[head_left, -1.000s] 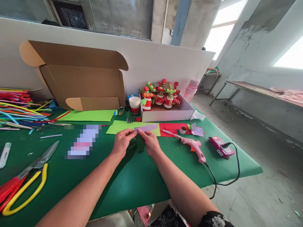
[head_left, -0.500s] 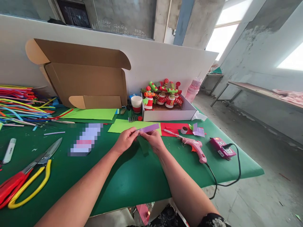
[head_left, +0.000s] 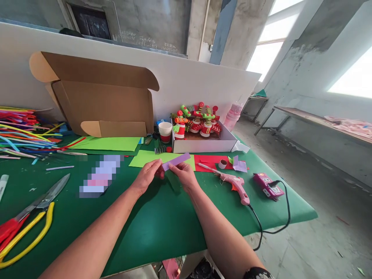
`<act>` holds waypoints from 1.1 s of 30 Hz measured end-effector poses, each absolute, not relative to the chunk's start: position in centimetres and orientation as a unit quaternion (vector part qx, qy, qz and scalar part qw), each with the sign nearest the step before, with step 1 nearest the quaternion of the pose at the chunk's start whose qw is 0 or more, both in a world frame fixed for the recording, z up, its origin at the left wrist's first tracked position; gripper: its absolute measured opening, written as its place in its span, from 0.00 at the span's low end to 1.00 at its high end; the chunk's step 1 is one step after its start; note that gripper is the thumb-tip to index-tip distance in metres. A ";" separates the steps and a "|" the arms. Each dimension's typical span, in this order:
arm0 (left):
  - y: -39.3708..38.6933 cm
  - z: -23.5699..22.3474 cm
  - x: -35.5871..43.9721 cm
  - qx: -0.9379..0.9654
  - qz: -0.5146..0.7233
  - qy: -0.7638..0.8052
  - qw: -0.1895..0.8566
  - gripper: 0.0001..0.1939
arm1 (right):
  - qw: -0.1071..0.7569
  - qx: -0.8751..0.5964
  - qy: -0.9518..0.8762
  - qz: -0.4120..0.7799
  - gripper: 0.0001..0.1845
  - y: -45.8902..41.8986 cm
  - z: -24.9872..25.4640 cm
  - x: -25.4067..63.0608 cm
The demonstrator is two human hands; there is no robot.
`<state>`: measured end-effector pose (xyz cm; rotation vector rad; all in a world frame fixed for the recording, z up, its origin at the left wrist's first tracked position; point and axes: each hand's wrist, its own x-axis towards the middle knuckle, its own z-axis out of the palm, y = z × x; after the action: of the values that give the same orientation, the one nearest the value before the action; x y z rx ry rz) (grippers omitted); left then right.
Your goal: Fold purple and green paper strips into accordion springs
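A purple paper strip (head_left: 178, 161) is held up over the front of the green table, slanting up to the right. My right hand (head_left: 183, 175) pinches its lower edge between thumb and fingers. My left hand (head_left: 147, 176) is at the strip's left end, its fingers curled against it and partly hidden. Under the strip shows a dark green patch; whether it is paper or shadow I cannot tell. Just behind my hands lies a light green paper sheet (head_left: 139, 159), and to the right, red paper (head_left: 200, 163) and a pink glue gun (head_left: 236, 185).
A white box (head_left: 203, 146) holds several red and green paper-cup figures, beside stacked paper cups (head_left: 165, 130). Large scissors (head_left: 43, 217) and pipe cleaners (head_left: 23, 131) lie left. The glue gun's cord runs past a purple power block (head_left: 266, 185) at the table's right edge.
The view has shifted slightly. My left fingers have moved from a pinch near my right thumb to the strip's left end, and more of the strip shows.
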<state>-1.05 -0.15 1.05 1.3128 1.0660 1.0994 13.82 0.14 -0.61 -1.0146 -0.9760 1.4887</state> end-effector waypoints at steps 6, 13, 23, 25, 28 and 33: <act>0.0 1.3 -1.3 0.583 0.444 0.429 0.528 0.19 | 0.506 -0.451 -0.442 0.587 0.20 0.3 -0.8 13.7; 0.2 1.5 -1.6 0.555 0.451 0.446 0.539 0.18 | 0.531 -0.444 -0.442 0.571 0.18 0.0 0.2 13.9; 0.1 1.8 -1.4 0.576 0.446 0.455 0.513 0.17 | 0.548 -0.430 -0.410 0.589 0.17 0.0 -0.2 13.5; 0.0 1.8 -1.4 0.577 0.440 0.461 0.511 0.17 | 0.541 -0.429 -0.410 0.597 0.17 0.0 -0.3 13.5; 0.0 1.6 -1.4 0.581 0.433 0.464 0.510 0.17 | 0.539 -0.442 -0.407 0.590 0.17 0.1 -0.4 13.5; 0.0 1.5 -1.5 0.599 0.421 0.457 0.506 0.17 | 0.557 -0.452 -0.406 0.566 0.17 0.4 -0.1 14.2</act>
<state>-1.46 0.00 1.51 1.4440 1.1022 1.0160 14.23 0.42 -0.11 -1.0676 -0.9585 1.3347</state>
